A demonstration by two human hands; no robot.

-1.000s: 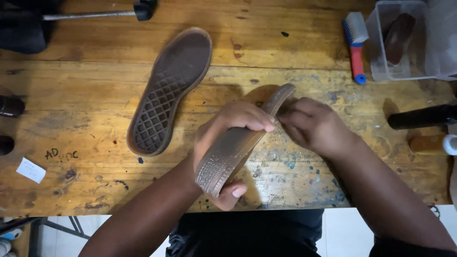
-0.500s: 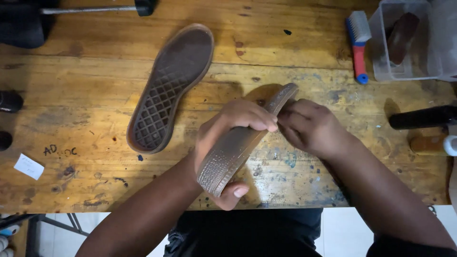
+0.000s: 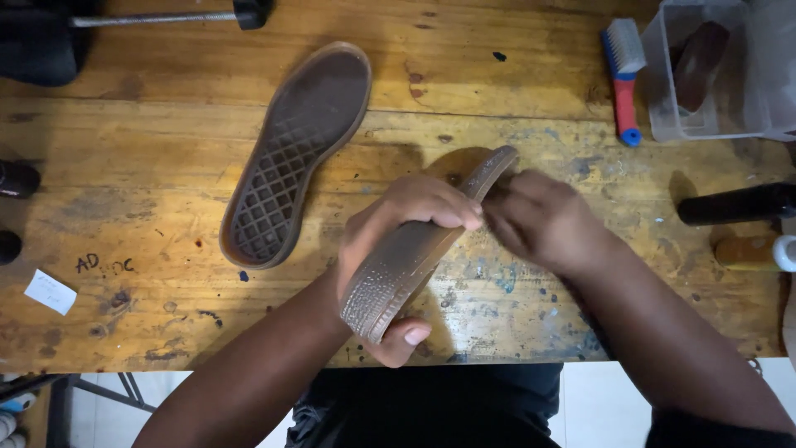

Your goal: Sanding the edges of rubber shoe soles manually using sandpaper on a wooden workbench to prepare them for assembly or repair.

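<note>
Clasping the brown rubber sole across its middle, the left hand had its fingers curled over the upper edge and its thumb tucked under the heel end, so the left grip was clenched firmly on the sole and held it on edge, tilted, just above the wooden surface. The right hand met the sole at its toe end, fingers bunched against the rim; blur hid the fingertips, so I could not tell whether that grip pinched the rim or only rubbed along it. To do this work well, it seemed wise to keep the left hold steady near the middle, so the rubber would not flex away, and to let the right fingers travel along the rim in short strokes, close to the supporting hand. The held sole was dark brown, long and narrow, with a ribbed sidewall band showing fine ridges near the heel and a smooth inner face turned toward the right hand. Beyond the held sole, to its upper left, a second sole lay flat, tread up, showing a diamond lattice. Farther from the held sole, to its upper right, lay a brush with a red and blue handle, beside a clear plastic box.
</note>
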